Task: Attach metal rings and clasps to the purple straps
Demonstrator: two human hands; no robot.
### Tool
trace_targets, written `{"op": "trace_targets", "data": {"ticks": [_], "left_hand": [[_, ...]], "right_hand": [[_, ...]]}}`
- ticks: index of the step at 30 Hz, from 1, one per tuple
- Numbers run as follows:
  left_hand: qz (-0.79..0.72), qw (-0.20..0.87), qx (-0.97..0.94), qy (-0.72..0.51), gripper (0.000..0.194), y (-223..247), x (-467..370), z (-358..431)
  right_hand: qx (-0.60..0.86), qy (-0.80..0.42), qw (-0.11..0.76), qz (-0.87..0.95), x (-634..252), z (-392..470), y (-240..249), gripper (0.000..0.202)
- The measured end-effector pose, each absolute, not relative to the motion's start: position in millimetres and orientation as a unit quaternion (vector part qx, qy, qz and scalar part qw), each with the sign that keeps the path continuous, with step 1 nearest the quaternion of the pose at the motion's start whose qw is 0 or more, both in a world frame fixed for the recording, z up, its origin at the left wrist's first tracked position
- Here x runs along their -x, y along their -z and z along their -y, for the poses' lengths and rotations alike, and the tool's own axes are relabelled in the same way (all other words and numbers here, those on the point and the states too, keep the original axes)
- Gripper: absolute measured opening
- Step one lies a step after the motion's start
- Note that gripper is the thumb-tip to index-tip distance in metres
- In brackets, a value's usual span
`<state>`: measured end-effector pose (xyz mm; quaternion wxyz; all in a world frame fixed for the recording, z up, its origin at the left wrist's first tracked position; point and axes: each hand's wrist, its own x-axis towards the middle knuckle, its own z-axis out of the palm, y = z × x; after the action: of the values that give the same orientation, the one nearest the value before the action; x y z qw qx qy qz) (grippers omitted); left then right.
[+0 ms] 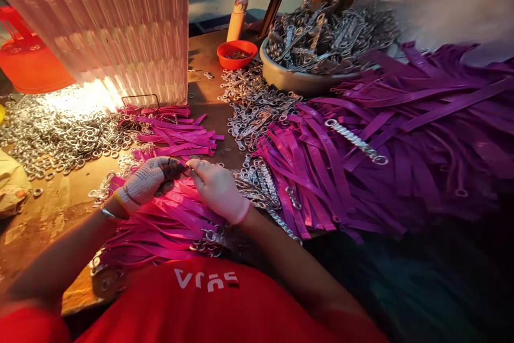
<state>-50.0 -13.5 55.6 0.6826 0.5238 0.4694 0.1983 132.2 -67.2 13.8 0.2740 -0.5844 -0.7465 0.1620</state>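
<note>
My left hand point(146, 180), in a dotted white glove with dark, stained fingertips, is closed in a pinch. My right hand point(220, 188), in a plain pale glove, pinches from the other side. Their fingertips meet over something small that the fingers hide. Beneath both hands lies a pile of bright pink straps point(172, 220), with several metal rings point(209, 244) at its near right end. Just beyond them is a smaller bundle of pink straps point(180, 137). Twisted metal chain pieces point(259, 182) lie right of my right hand.
Loose metal links point(64, 134) heap at the left under a bright light. A ribbed translucent panel point(132, 22) stands behind. Purple straps point(361, 172) cover the right side. Farther back are a basin point(285, 76) of metal pieces, a red bowl point(231, 62) and a bottle point(236, 22).
</note>
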Motion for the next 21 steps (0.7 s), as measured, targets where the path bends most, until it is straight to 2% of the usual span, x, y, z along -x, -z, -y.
{"op": "trace_targets", "data": {"ticks": [3, 7, 10, 13, 18, 21], "left_hand": [[-0.476, 0.668, -0.538, -0.193, 0.042, -55.3, 51.6, 24.4], [-0.469, 0.653, -0.557, -0.206, 0.035, -52.5, 51.4, 26.7], [-0.467, 0.644, -0.56, -0.231, 0.03, -48.4, 51.9, 26.0], [-0.468, 0.606, -0.611, -0.199, 0.033, -44.0, 53.4, 25.9], [-0.428, 0.405, -0.789, -0.175, 0.03, -30.1, 57.5, 18.8], [-0.388, 0.428, -0.805, -0.134, 0.027, -17.5, 60.3, 13.6]], "right_hand": [[0.594, -0.114, 0.196, 0.772, -124.7, 71.0, -21.0, 0.029], [0.589, -0.057, 0.133, 0.795, -124.9, 74.5, -29.9, 0.031], [0.594, -0.04, 0.127, 0.794, -125.7, 75.4, -31.7, 0.032], [0.595, -0.044, 0.121, 0.793, -124.7, 75.7, -29.4, 0.031], [0.591, -0.061, 0.123, 0.795, -120.2, 72.9, -18.4, 0.031], [0.619, -0.075, 0.126, 0.772, -118.0, 71.9, -15.1, 0.031]]}}
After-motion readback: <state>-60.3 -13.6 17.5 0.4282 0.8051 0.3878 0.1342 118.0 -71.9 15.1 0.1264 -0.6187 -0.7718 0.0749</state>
